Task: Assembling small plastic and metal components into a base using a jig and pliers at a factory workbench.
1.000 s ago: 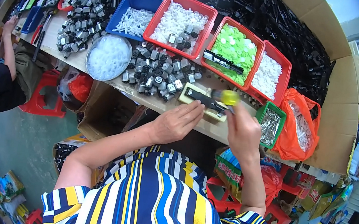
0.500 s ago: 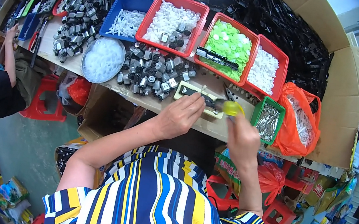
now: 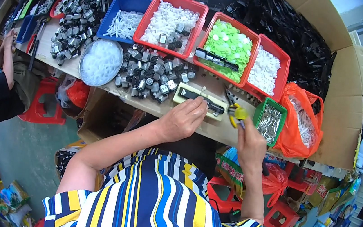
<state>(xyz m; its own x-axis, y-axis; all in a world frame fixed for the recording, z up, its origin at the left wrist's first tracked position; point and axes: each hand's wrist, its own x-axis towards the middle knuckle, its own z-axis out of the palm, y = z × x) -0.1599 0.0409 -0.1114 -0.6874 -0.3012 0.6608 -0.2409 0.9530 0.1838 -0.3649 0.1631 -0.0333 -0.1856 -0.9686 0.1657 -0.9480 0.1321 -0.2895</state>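
A cream block-shaped holder [image 3: 186, 87] lies on the table's front part, with a long black plastic casing [image 3: 215, 108] set in it. My left hand [image 3: 186, 119] presses its bunched fingers onto the casing's middle. My right hand [image 3: 251, 145] is closed round a small mallet with a yellow end [image 3: 239, 114], just right of the holder and apart from the casing; its dark handle end sticks out by my wrist. Beneath the mallet lie pliers [image 3: 230, 96] with yellow-and-black handles, partly hidden.
Behind stand a blue tray [image 3: 106, 26] of white pins and red trays [image 3: 148, 16] of white and green parts. Small motors [image 3: 147, 75] are heaped beside a bowl [image 3: 101, 63]. At right are a green tray [image 3: 260, 110] of metal pieces and an orange bag [image 3: 293, 143]. Another person [image 3: 1, 87] works far left.
The mallet has moved right and slightly down, off the casing's right end, with my right hand. My left hand stays on the casing.
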